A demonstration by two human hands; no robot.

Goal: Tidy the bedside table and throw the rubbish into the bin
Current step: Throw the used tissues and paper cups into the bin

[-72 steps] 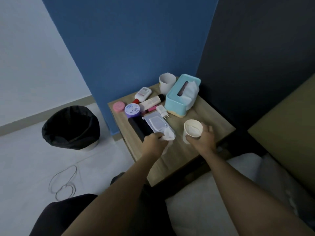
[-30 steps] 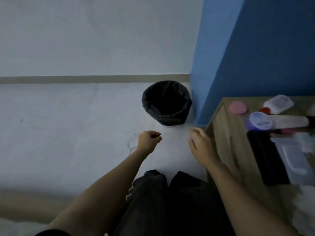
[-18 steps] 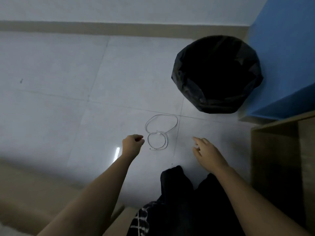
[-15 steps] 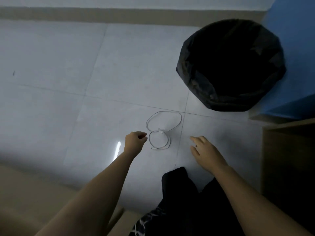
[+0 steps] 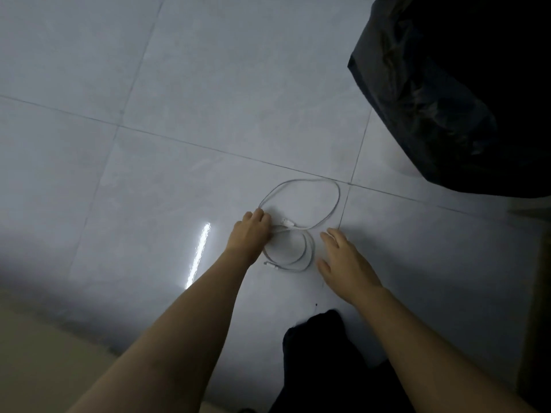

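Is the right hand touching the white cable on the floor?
Apart. In the head view the right hand hovers open beside the white cable, with bare floor showing between its fingers and the coil.

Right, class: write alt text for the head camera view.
The left hand reaches a coiled white cable lying on the pale tiled floor, with the open right hand beside it. A black-lined bin stands at upper right.

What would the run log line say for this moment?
left hand: closing on white cable | right hand: open beside coil | cable: floor | bin: nearby
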